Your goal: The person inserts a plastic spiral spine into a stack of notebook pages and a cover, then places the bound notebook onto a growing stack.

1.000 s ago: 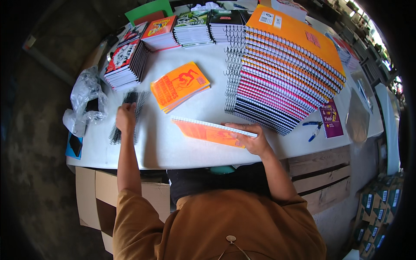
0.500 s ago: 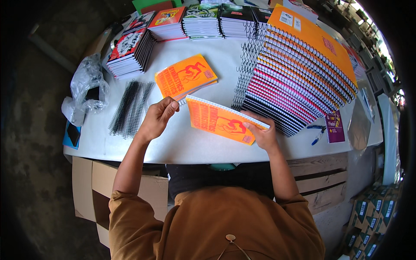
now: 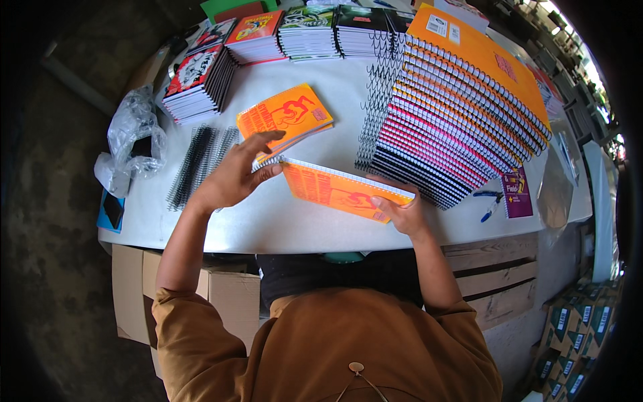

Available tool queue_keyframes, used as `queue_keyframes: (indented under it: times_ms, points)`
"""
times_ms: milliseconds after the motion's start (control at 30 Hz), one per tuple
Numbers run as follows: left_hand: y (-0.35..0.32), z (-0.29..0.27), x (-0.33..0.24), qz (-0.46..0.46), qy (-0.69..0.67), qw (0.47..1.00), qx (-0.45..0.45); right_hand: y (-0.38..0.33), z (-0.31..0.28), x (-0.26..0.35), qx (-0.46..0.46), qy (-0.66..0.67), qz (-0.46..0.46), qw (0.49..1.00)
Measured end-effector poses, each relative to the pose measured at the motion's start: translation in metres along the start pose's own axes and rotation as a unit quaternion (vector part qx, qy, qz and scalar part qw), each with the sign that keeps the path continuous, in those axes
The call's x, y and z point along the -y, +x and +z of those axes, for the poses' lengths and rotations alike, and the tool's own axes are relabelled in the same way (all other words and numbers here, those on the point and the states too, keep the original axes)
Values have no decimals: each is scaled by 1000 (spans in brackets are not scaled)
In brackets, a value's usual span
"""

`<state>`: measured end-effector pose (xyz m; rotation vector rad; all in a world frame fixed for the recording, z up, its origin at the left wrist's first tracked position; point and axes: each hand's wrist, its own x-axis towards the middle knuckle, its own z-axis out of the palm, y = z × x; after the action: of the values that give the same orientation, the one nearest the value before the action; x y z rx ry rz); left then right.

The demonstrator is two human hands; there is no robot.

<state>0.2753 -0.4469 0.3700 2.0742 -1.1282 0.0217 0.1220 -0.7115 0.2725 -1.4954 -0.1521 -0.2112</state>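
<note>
My right hand [image 3: 406,209] grips an orange notebook [image 3: 335,191] with red print by its right end. The notebook is tilted, with its hole-punched edge up. From the upper left corner of that edge a thin wire spiral [image 3: 268,163] sticks out to the left. My left hand [image 3: 231,173] is beside this spiral, its fingers spread, the thumb below and the index finger above it. Just behind lies a small stack of matching orange notebooks [image 3: 288,114]. Left of my left hand is a bundle of loose black spirals [image 3: 194,164].
A tall fanned stack of spiral-bound notebooks [image 3: 462,114] fills the right side, black spirals [image 3: 378,100] along its left. More notebook stacks [image 3: 308,33] line the back. Crumpled plastic [image 3: 134,134] lies left; a blue pen [image 3: 491,209] and purple booklet [image 3: 517,194] lie right.
My left hand has gone from a pinch at the spiral's end to spread fingers, moving slightly left and down. The notebook has tipped a little, still in my right hand.
</note>
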Motion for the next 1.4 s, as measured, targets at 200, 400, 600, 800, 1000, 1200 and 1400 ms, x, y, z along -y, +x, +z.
queue_keyframes:
  times_ms: [200,400,600,800,1000,1200,1400]
  points:
    - [9,-1,-32,8,268,962,61,1,4,1,35,-108,-106,988]
    - [1,4,-30,71,341,937,37,-2,12,2,30,-187,-168,967]
    - [-99,101,53,121,377,918,3,-14,31,-6,-6,-170,-202,964]
    - [-43,60,46,113,348,875,-318,-15,41,-9,16,-222,-277,935]
    - [-58,69,30,261,349,835,-336,-17,39,-4,-1,-266,-311,913]
    - [-93,121,38,231,235,936,-120,-18,39,-3,-19,-259,-304,917]
    - [-83,112,60,222,242,913,-242,-22,55,2,28,-231,-298,926]
